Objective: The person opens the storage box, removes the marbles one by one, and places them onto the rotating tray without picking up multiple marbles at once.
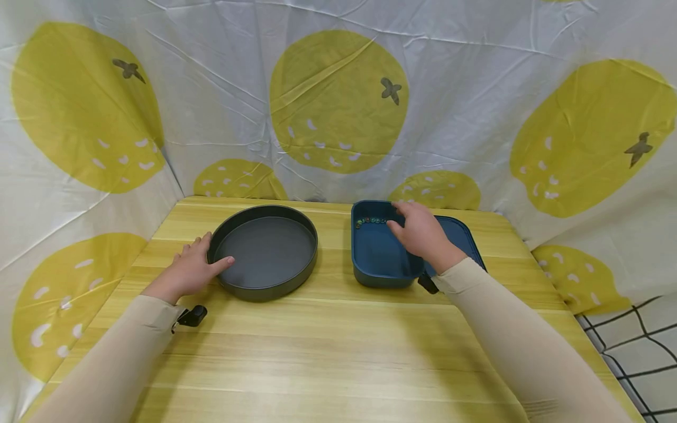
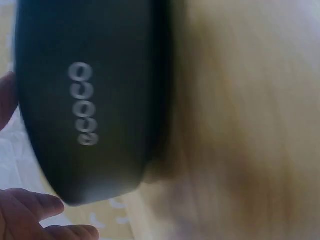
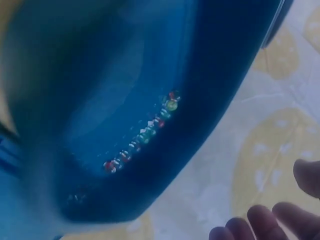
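On the left of the table stands a round dark grey pan point(image 1: 270, 249). My left hand point(image 1: 187, 270) is at its left side, thumb reaching over the rim and fingers spread outside it. Pale "ecoco" letters show on the pan's side point(image 2: 120, 100) in the left wrist view; whether the fingers press on it cannot be told. Right of the pan sits a deep blue rectangular box point(image 1: 381, 258). A row of small glassy coloured beads or marbles point(image 3: 145, 135) lies along its far inner edge. My right hand point(image 1: 423, 232) hovers over the box's right side, holding nothing, fingers apart from the wall.
A flat blue lid or tray point(image 1: 457, 235) lies right of the box, partly hidden by my right hand and sleeve. The wooden table point(image 1: 317, 352) meets a white curtain point(image 1: 211, 88) with yellow fruit prints behind and at the sides. A black wire grid point(image 1: 634, 346) stands at lower right.
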{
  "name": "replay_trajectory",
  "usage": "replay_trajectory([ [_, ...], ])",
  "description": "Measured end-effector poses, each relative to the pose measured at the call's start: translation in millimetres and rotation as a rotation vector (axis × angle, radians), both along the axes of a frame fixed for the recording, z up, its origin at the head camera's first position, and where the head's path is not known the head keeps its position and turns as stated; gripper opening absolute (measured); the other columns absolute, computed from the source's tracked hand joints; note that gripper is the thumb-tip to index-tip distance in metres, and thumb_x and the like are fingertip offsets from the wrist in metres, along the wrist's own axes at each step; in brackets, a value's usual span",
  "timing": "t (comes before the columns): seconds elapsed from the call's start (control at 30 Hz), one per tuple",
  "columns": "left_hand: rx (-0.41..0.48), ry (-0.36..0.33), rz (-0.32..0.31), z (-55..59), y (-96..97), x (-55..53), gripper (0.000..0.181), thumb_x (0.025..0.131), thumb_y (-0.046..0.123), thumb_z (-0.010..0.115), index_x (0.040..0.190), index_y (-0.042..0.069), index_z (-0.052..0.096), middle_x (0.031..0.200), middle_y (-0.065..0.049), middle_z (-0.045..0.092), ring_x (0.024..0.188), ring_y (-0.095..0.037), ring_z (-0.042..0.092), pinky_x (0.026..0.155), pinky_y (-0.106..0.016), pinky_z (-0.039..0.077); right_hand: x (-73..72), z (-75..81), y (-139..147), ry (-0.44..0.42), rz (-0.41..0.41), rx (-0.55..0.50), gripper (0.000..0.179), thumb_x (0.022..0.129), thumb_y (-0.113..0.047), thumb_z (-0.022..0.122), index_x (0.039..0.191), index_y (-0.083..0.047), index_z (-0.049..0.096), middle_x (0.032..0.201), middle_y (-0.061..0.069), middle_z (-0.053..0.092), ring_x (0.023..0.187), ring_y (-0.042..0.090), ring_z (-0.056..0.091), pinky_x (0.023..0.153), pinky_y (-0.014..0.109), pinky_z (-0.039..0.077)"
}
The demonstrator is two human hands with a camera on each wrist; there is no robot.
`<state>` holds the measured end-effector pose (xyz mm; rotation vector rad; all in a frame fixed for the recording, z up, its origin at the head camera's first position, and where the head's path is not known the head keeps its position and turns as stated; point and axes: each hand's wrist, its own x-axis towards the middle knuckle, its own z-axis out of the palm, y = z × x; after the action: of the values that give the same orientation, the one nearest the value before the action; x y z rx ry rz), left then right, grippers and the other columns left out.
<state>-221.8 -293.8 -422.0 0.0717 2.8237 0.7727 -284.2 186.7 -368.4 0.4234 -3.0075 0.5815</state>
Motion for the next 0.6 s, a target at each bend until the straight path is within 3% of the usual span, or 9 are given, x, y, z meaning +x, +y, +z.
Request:
replay_trajectory([
  [0.33, 0.051, -0.027, 0.005, -20.4, -0.8, -7.2, 0.113, 0.103, 0.063, 0.055, 0.165, -0.004, -0.012, 0.170, -0.038, 0.000, 0.151, -0.069, -0.002, 0.119, -0.081, 0.002, -37.3, -8.0, -17.4, -0.139, 0.103, 0.012, 0.054, 0.107, -0.022, 0.065, 0.155, -0.004, 0.051, 0.148, 0.023, 0.061, 0.129, 0.038, 0.064, 0.102, 0.053, 0.056],
  [0.5, 0.061, -0.049, 0.025, -26.6, -2.2, -7.3, 0.115, 0.102, 0.067, 0.054, 0.166, 0.003, -0.018, 0.172, -0.034, -0.004, 0.151, -0.068, -0.005, 0.118, -0.082, 0.003, -50.3, -8.1, -26.0, -0.192, 0.098, 0.000, 0.050, 0.107, -0.024, 0.064, 0.154, -0.010, 0.054, 0.145, 0.020, 0.062, 0.120, 0.035, 0.067, 0.097, 0.049, 0.056],
  [0.6, 0.063, -0.053, 0.028, -26.9, -1.7, -6.9, 0.116, 0.102, 0.068, 0.054, 0.165, 0.004, -0.019, 0.172, -0.034, -0.005, 0.151, -0.068, -0.004, 0.118, -0.082, 0.003, -61.2, -11.8, -27.2, -0.223, 0.087, -0.034, 0.048, 0.107, -0.024, 0.064, 0.153, -0.011, 0.056, 0.143, 0.019, 0.063, 0.123, 0.035, 0.066, 0.099, 0.050, 0.056],
])
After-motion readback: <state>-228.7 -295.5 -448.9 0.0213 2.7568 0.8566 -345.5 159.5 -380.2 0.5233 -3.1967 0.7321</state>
